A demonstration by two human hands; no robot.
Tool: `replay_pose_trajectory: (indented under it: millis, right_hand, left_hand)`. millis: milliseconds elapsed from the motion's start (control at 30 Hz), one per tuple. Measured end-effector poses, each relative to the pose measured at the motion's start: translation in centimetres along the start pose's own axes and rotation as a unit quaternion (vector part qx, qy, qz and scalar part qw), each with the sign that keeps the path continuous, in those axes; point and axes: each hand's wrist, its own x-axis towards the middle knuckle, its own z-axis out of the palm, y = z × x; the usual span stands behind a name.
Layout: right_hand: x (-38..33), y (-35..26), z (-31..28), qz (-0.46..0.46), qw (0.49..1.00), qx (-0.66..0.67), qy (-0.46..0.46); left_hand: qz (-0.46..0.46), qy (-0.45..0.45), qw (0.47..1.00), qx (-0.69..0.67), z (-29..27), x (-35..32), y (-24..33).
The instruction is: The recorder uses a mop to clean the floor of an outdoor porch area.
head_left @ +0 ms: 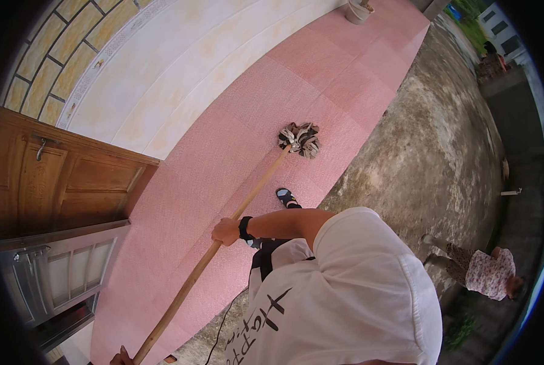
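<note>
Head view: the right hand (pixel 225 232) is closed around the long, pale wooden mop handle (pixel 223 237) at about mid-length. From there the handle runs up and right to the grey-and-cream rag mop head (pixel 300 139), which rests well ahead on the pink tiled floor (pixel 223 146). The left hand (pixel 121 358) meets the handle's lower end at the bottom edge; its grip cannot be told. 1 sandalled foot (pixel 286 197) stands between hand and mop head.

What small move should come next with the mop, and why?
Probably draw the mop head back along the pink tiles toward the foot. The right hand grips mid-pole, the left hand holds its low end, and the head lies far out at full reach.
</note>
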Motion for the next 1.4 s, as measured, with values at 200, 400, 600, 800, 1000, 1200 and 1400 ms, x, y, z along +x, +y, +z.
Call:
replay_pose_trajectory:
  millis: [200,400,600,800,1000,1200,1400]
  right_hand:
    - [-8.1,13.6,-5.3,0.199,0.962,-0.166,0.083]
    - [-14.9,19.7,-12.3,0.405,0.883,-0.14,0.19]
    - [-19.1,24.8,-15.7,0.462,0.853,-0.175,0.171]
    - [-14.6,20.7,-11.5,0.288,0.934,-0.193,0.084]
    - [-4.4,7.0,-2.9,0.054,0.994,-0.087,0.037]
    - [3.5,-9.6,2.1,-0.16,0.979,0.081,-0.097]
    - [9.3,-20.5,2.8,-0.245,0.956,0.159,-0.04]
  left_hand:
    - [0.013,-0.037,0.989,-0.146,9.5,7.3,11.9]
    - [0.176,-0.06,0.954,-0.234,16.4,14.4,30.7]
    - [0.258,-0.06,0.947,-0.184,18.9,16.5,38.1]
    - [0.187,-0.063,0.962,-0.189,17.9,12.9,29.8]
    - [-0.048,-0.153,0.959,-0.233,11.1,4.9,14.9]
    - [-0.103,-0.199,0.971,-0.08,1.4,-4.3,1.5]
    - [-0.352,-0.076,0.933,-0.012,-4.9,-7.3,-6.1]
